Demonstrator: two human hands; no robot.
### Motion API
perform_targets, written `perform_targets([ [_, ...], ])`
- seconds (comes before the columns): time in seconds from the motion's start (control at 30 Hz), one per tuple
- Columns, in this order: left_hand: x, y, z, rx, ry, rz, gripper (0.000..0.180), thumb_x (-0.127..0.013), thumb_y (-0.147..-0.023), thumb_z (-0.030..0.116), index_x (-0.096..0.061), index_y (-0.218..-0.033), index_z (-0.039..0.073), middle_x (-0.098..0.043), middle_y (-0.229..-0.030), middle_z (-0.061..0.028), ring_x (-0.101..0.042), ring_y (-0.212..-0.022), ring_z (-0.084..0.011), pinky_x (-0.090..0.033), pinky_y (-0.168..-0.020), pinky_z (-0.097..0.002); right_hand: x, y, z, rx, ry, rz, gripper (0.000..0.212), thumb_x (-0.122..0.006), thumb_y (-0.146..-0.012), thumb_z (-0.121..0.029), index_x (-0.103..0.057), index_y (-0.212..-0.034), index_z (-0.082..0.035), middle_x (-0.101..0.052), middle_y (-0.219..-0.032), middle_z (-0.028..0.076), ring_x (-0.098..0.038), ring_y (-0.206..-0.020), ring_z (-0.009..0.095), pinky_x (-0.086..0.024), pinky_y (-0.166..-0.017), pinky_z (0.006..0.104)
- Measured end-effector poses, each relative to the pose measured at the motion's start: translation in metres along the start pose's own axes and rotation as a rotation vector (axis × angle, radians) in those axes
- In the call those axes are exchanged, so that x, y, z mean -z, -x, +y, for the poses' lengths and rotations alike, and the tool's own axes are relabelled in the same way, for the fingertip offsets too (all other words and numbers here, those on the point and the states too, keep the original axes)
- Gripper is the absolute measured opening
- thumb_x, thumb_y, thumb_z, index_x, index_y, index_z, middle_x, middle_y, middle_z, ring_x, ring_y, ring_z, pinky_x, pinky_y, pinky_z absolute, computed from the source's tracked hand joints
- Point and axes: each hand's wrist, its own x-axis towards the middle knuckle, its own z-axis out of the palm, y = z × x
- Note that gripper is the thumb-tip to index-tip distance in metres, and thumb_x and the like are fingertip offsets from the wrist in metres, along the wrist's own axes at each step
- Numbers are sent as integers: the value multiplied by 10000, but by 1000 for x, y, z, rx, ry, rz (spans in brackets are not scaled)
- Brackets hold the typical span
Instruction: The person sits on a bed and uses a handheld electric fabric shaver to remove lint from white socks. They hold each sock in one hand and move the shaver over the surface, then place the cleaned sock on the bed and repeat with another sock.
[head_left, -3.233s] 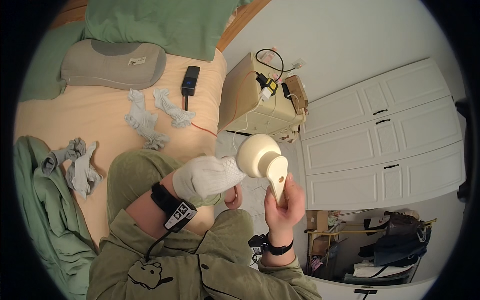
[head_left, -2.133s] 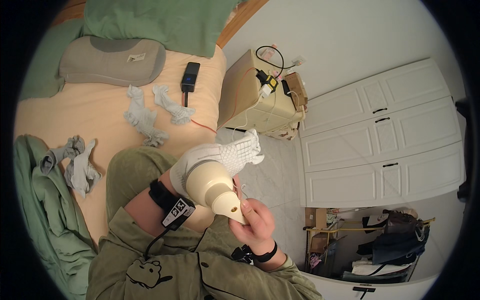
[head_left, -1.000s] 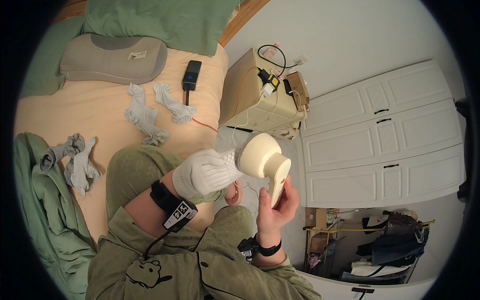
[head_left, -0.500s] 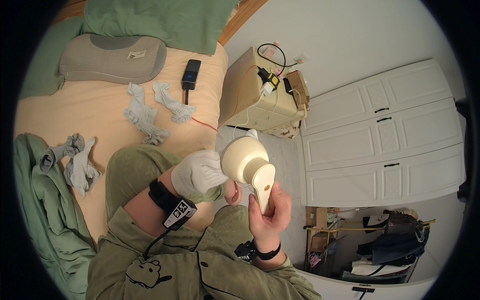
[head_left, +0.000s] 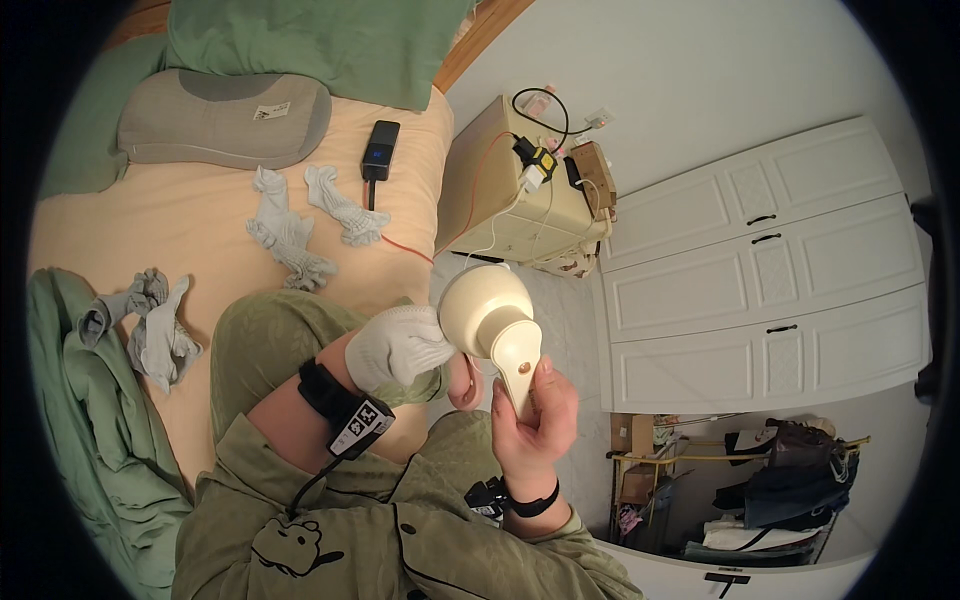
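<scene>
A cream fabric shaver (head_left: 487, 305) with a round head and a tapering handle is in my right hand (head_left: 538, 420). My right fingers and thumb are closed round the end of its handle. The rim of the shaver's head touches, or comes very near, a white knitted sock (head_left: 400, 347) pulled over my left hand (head_left: 375, 365). The sock hides my left fingers, so their pose does not show. Two light grey socks (head_left: 285, 235) lie on the bed beyond my knee, and more grey socks (head_left: 165, 335) lie to the left.
A black power bank (head_left: 378, 150) with a red cable rests on the bed sheet (head_left: 190, 235). Behind it are a grey pillow (head_left: 225, 135) and green bedding. A cream bedside cabinet (head_left: 480, 170) carries plugs and cables. White wardrobe doors (head_left: 770, 270) stand at the right, above hanging clothes.
My right hand and the shaver have shifted slightly left, toward the sock-covered hand. The left hand has barely moved.
</scene>
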Motion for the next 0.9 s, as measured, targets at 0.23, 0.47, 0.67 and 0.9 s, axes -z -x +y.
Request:
perform_targets([
  [0.23,-1,17,-10,-254,-661,-100,152,-601,-913,82,-679,-1007,-8,-658,-980,-122,-655,-944,-203,-535,-857,-328,1,-2,3,-52,-8,8,668,-755,-758,124,-529,-1374,-4,-582,-1208,172,-626,-1026,253,-513,-897,342],
  [0.47,-9,7,-15,61,63,-102,443,-577,-876,66,-510,-1281,-100,-651,-970,-118,-614,-1017,-268,-498,-917,-304,7,1,17,-238,-230,31,577,-740,-844,42,-499,-1367,66,-578,-1321,183,-589,-1192,255,-450,-1042,383],
  [0.67,-6,-6,-8,397,685,-243,444,-504,-903,87,-495,-1315,-76,-638,-1071,-104,-555,-1065,-244,-443,-982,-344,10,5,23,-292,-264,17,576,-728,-869,24,-478,-1387,53,-567,-1370,199,-566,-1247,267,-437,-1069,398],
  [0.9,1,-13,3,1,107,-96,377,-514,-894,92,-561,-1247,-35,-642,-1049,-86,-562,-983,-270,-471,-893,-356,13,5,25,-259,-297,17,574,-731,-862,36,-484,-1379,45,-564,-1372,199,-558,-1258,270,-431,-1075,411],
])
